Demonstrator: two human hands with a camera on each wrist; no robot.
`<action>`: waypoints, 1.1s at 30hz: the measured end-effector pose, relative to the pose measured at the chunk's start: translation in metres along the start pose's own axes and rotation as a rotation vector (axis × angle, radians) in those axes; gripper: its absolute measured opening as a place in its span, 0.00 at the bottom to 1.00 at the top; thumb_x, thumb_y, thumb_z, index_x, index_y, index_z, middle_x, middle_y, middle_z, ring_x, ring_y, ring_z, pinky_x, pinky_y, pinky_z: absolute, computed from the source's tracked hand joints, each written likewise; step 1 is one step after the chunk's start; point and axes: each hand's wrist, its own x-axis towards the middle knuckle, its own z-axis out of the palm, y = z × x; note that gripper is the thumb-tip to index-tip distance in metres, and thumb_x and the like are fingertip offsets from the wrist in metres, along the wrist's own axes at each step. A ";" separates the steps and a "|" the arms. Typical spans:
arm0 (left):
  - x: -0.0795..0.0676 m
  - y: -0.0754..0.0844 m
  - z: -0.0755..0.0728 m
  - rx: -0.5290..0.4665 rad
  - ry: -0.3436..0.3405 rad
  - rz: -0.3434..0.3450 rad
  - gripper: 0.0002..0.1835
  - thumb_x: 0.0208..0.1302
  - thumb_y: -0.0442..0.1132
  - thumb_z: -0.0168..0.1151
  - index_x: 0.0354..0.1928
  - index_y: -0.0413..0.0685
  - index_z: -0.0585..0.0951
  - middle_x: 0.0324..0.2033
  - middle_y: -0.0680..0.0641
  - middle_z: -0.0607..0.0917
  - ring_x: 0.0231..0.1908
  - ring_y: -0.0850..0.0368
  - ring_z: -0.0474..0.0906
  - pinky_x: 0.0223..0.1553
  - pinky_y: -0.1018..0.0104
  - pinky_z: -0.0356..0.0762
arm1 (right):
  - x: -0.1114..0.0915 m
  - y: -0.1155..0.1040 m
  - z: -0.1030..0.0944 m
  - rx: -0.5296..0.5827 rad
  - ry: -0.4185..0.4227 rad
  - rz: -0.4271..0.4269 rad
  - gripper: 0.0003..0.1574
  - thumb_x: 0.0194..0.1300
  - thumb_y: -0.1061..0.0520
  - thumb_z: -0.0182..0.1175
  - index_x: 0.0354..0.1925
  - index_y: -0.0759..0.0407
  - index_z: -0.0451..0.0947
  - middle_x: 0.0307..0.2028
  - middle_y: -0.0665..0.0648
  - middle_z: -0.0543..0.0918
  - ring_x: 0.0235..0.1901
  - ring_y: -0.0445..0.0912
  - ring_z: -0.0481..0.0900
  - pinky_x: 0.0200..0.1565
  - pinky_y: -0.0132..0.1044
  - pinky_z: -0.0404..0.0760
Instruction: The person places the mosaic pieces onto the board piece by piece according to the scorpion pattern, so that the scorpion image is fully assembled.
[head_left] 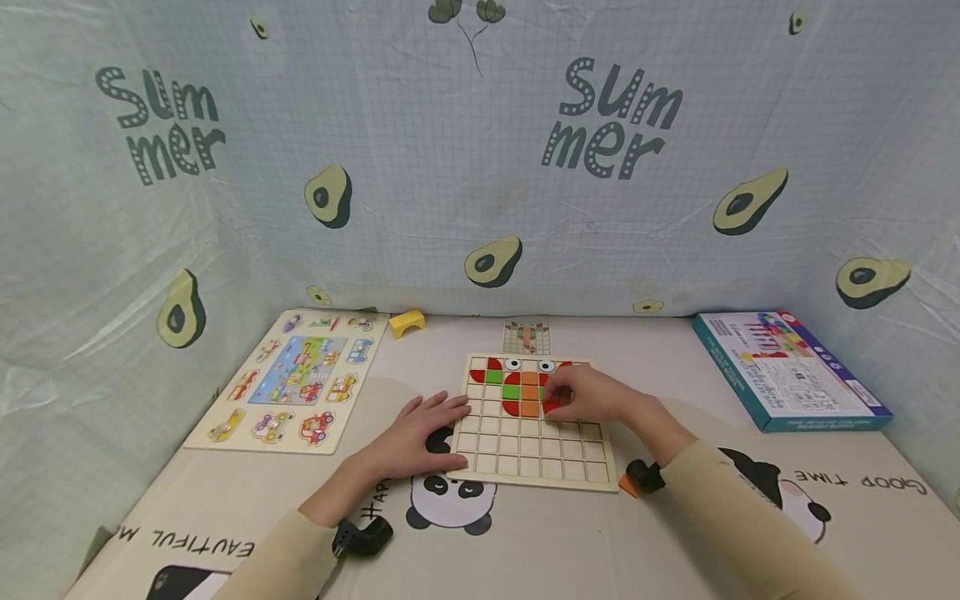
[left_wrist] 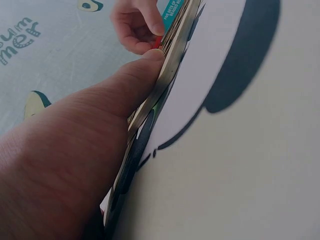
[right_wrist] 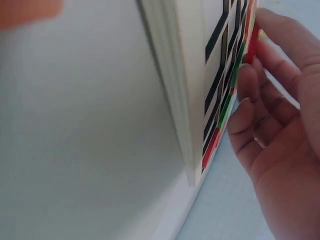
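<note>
A wooden grid board (head_left: 525, 448) lies in front of me, its far rows filled with red, green and orange pieces and two round eye pieces (head_left: 513, 365). My left hand (head_left: 416, 435) rests at the board's left edge, fingers spread, with the thumb (left_wrist: 145, 65) against the rim. Over the middle of the board, my right hand (head_left: 592, 393) pinches a small red piece (right_wrist: 253, 46) between thumb and forefinger. This piece is right at the grid beside the orange column (head_left: 529, 393). The right hand hides some cells behind it.
A pattern card (head_left: 527, 337) lies beyond the board. On the left are a picture puzzle board (head_left: 341, 417) and a yellow arch block (head_left: 407, 322). A boxed set (head_left: 795, 371) sits at the right. A printed cloth (head_left: 555, 550) covers the table.
</note>
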 end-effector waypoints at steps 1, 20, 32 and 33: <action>0.000 0.001 0.000 -0.001 0.000 0.000 0.43 0.63 0.61 0.67 0.74 0.48 0.69 0.74 0.49 0.65 0.76 0.42 0.49 0.72 0.38 0.38 | 0.000 -0.001 0.000 -0.009 -0.003 -0.001 0.09 0.62 0.56 0.73 0.39 0.54 0.83 0.33 0.46 0.79 0.33 0.42 0.75 0.38 0.36 0.79; 0.000 0.002 0.000 0.005 0.008 0.004 0.42 0.63 0.61 0.67 0.74 0.47 0.69 0.74 0.48 0.65 0.76 0.41 0.49 0.72 0.38 0.38 | -0.002 0.003 -0.001 -0.021 0.000 0.024 0.06 0.63 0.57 0.72 0.38 0.55 0.84 0.32 0.45 0.78 0.32 0.42 0.74 0.37 0.36 0.77; 0.000 0.002 0.000 0.000 0.005 0.001 0.43 0.63 0.61 0.67 0.74 0.48 0.69 0.74 0.49 0.65 0.76 0.42 0.48 0.72 0.38 0.38 | 0.001 0.004 0.000 -0.012 -0.003 0.035 0.05 0.63 0.58 0.72 0.37 0.55 0.84 0.32 0.46 0.79 0.32 0.42 0.75 0.37 0.36 0.78; 0.000 0.002 0.000 0.000 0.005 0.001 0.43 0.63 0.61 0.67 0.74 0.48 0.69 0.74 0.49 0.65 0.76 0.42 0.48 0.72 0.38 0.38 | 0.000 0.004 0.000 -0.011 -0.001 0.039 0.06 0.63 0.58 0.72 0.37 0.55 0.84 0.32 0.46 0.79 0.32 0.42 0.75 0.37 0.36 0.78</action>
